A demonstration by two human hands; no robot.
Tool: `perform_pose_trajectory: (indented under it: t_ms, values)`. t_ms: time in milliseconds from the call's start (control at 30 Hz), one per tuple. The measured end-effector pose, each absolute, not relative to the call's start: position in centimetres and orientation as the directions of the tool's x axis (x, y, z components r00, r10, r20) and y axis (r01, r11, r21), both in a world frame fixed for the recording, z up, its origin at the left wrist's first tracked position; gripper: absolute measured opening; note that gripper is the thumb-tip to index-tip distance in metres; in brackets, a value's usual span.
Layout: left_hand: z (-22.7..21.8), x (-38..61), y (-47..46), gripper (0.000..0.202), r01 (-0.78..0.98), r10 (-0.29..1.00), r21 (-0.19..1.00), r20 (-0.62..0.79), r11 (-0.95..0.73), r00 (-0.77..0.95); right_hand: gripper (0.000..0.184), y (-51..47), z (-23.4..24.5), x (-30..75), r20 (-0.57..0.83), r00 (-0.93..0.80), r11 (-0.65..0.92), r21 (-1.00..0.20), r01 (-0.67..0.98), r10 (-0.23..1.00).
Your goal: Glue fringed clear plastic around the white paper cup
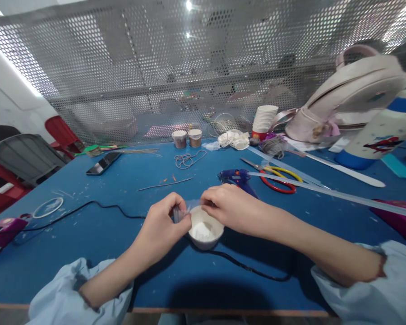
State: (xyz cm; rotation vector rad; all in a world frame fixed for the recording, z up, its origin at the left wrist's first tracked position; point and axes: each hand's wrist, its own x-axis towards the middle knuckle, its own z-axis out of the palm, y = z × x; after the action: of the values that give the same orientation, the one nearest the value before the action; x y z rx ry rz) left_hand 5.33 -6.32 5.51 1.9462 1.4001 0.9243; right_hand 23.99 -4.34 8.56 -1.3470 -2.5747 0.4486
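Note:
A small white cup (pixel 205 229), its open top facing me, sits on the blue table between my hands. My left hand (pixel 165 219) is closed on a bunched piece of translucent, sheer material (pixel 180 214) at the cup's left rim. From there the material runs along the far rim to my right hand (pixel 225 203), whose fingers pinch its other end beside the rim. The right fingertips are partly hidden. Just beyond the right hand lies a blue glue gun (pixel 235 176) with a long clear glue stick (pixel 291 184) in its back.
Scissors (pixel 280 178) lie open behind the glue gun. A black cord (pixel 111 206) crosses the table and passes near the cup. Farther back are two filled cups (pixel 180 139), stacked paper cups (pixel 264 121), grey yarn (pixel 273 146), a phone (pixel 104 163) and a large glue bottle (pixel 379 135).

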Motion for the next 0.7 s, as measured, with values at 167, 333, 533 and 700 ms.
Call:
perform_pose_trajectory:
  t_ms: [167, 333, 533, 700]
  values:
    - [5.6, 5.4, -6.4, 0.007, 0.559, 0.956, 0.776, 0.205, -0.291, 0.212, 0.01, -4.6, 9.2, 24.1, -0.008, -0.571, 0.53, -0.36, 0.768, 0.821]
    - [5.6, 5.5, -6.3, 0.007, 0.561, 0.951, 0.77, 0.213, -0.304, 0.222, 0.008, -4.2, 9.1, 23.8, 0.01, -0.582, 0.545, -0.364, 0.755, 0.813]
    - [5.5, 5.5, -6.2, 0.007, 0.571, 0.949, 0.759, 0.223, -0.314, 0.225, 0.016, -3.7, 8.2, 23.6, 0.058, -0.591, 0.573, -0.337, 0.747, 0.805]
    - [5.5, 5.5, -6.2, 0.007, 0.558, 0.945, 0.766, 0.219, -0.32, 0.241, 0.005, -3.9, 9.1, 24.0, -0.007, -0.599, 0.555, -0.37, 0.745, 0.801]
